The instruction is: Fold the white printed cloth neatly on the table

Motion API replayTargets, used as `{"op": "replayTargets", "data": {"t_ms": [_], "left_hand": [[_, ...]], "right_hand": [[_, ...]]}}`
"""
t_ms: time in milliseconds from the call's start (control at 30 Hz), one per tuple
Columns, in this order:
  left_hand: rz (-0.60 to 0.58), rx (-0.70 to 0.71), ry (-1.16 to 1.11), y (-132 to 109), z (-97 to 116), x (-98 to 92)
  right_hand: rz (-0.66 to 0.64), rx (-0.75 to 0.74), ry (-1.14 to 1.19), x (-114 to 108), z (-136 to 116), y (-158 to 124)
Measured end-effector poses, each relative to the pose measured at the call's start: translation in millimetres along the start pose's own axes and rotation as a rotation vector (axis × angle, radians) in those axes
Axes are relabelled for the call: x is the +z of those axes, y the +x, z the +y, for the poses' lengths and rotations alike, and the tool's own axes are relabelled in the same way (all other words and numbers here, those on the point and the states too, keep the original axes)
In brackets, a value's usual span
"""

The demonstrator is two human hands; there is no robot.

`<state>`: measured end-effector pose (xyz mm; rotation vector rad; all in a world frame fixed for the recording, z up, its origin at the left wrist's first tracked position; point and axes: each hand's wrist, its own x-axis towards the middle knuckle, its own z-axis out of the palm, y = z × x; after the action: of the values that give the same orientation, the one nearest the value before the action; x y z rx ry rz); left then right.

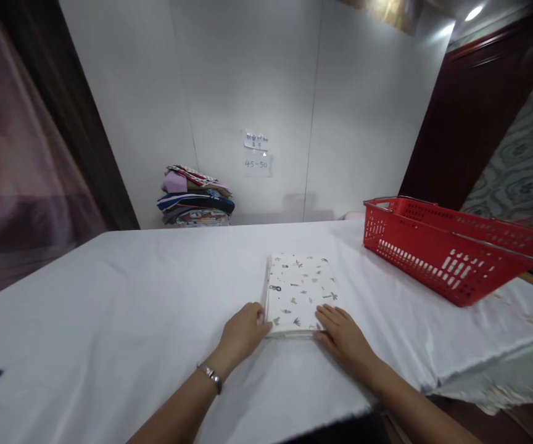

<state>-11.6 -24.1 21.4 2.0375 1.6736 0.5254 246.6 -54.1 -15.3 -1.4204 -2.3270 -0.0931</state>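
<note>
A white cloth [300, 293], printed with small palms, leaves and animals, lies folded into a neat rectangle before me. My left hand [247, 330] is at its near left corner, fingers curled by the side edge and thumb on the corner. Part of those fingers is hidden behind the hand. On the near right corner rests my right hand [343, 336], its fingers stretched out flat over the print and the thumb at the front edge.
A white sheet [155, 320] covers the table. To the right stands a red plastic basket [433, 246] with metal handles. At the back left, a pile of folded fabrics [196, 200] sits by the wall, near a paper label [257, 164] reading 45-50.
</note>
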Motion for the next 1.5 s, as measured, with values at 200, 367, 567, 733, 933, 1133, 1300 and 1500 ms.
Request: {"op": "replayTargets", "data": {"t_ms": [200, 367, 567, 733, 933, 1133, 1300, 1500], "left_hand": [[-0.068, 0.452, 0.148, 14, 7, 22.8], [-0.051, 0.482, 0.097, 11, -9, 37.2], [-0.069, 0.450, -0.045, 7, -15, 33.0], [-0.094, 0.405, -0.190, 8, -21, 32.6], [-0.128, 0.378, -0.236, 8, -20, 31.5], [-0.147, 0.392, -0.236, 7, -19, 31.0], [-0.111, 0.427, -0.223, 6, -21, 34.6], [-0.087, 0.472, -0.226, 7, -22, 37.4]], "right_hand": [[-0.089, 0.041, 0.157, -11, 1, 4], [-0.032, 0.290, 0.308, -25, 34, 35], [-0.106, 0.318, 0.078, -7, 69, 113], [-0.256, 0.385, -0.072, 32, 94, 140], [-0.318, 0.364, -0.092, 41, 110, 144], [-0.270, 0.318, -0.152, 46, 108, 158], [-0.310, 0.323, -0.160, 46, 101, 170], [-0.337, 0.030, -0.035, 56, 46, 218]]}}
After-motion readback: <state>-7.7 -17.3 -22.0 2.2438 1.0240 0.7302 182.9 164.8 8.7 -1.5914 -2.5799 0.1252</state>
